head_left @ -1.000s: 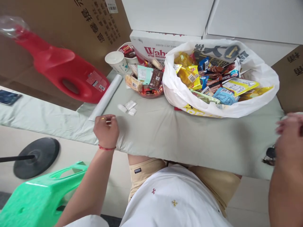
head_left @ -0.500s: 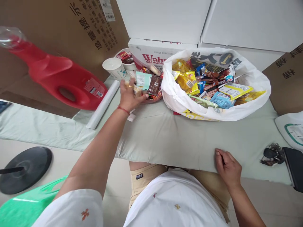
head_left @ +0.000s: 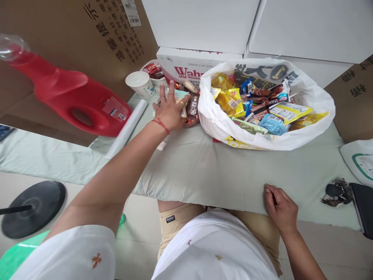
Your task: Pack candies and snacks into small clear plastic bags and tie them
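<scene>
My left hand (head_left: 170, 111), with a red string at the wrist, lies over a red bowl (head_left: 192, 122) of wrapped snacks. Its fingers are spread and it grips nothing that I can see. Partly hidden beneath it are a pale green packet (head_left: 181, 94) and a brown-wrapped snack (head_left: 192, 105). My right hand (head_left: 281, 206) rests at the table's front edge, fingers curled closed, with nothing visible in them. A white plastic bag (head_left: 208, 116), its mouth spread wide, stands right of the bowl and is full of packaged snacks such as a yellow packet (head_left: 234, 103).
Two paper cups (head_left: 140, 83) stand behind my left hand, one holding red packets. At left are a white roll (head_left: 126, 128) and a large red jug (head_left: 78, 97). White boxes (head_left: 201, 27) line the back. Keys (head_left: 336, 192) and a black phone (head_left: 363, 208) lie at right.
My left hand has moved right, from the bowl's left edge to over the snacks, and its fingers have spread; a pale wrapped piece was at its fingers before. My right hand stays put.
</scene>
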`<state>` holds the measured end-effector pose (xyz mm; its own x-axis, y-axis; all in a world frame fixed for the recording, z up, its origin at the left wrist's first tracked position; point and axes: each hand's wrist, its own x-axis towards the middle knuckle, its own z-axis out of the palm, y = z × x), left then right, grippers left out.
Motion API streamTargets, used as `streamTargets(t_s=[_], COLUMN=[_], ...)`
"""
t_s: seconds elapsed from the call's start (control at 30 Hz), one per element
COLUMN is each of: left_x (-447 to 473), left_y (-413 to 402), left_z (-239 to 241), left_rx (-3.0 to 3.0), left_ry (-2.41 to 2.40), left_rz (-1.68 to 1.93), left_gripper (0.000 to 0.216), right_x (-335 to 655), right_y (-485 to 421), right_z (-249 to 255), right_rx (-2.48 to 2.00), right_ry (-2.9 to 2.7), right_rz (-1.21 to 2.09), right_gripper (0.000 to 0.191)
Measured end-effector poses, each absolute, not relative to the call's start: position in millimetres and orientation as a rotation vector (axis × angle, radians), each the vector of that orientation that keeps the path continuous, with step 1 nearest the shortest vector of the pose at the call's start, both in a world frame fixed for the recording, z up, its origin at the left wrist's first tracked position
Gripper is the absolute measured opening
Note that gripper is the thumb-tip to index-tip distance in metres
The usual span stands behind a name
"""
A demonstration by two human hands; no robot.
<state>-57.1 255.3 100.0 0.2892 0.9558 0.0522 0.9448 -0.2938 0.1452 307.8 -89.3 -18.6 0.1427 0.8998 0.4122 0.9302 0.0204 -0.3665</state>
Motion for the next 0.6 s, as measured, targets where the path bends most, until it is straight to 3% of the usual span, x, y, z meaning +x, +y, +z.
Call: streamTargets(t_s=[0.1, 0.2, 0.43, 0.6], left_x=[-48.8, -46.6, -54.5, -44.7], left_y=[281.2, 295.7, 281.5, 283.1], left_z=[104.7, 104.8, 98.1, 106.4], left_rx=[2.462, 2.498, 2.660, 2.592], left_ry=[1.743, 1.667, 1.559, 1.551], left_rz=[-0.095, -0.244, -0.066, -0.277], left_gripper=[0.107, 0.107, 0.081, 0.069], right_x=[308.1, 307.7, 305.8, 306.2], right_y=[-89.8, -90.0, -89.0, -89.6], right_z=[-18.7, -18.8, -16.7, -16.3], right_rx=[-1.880, -1.895, -1.906, -1.902], right_ry=[-1.744, -1.742, -1.741, -1.757], right_rz=[-0.073, -0.073, -0.109, -0.138], right_gripper=[0.022, 0.023, 0.022, 0.024])
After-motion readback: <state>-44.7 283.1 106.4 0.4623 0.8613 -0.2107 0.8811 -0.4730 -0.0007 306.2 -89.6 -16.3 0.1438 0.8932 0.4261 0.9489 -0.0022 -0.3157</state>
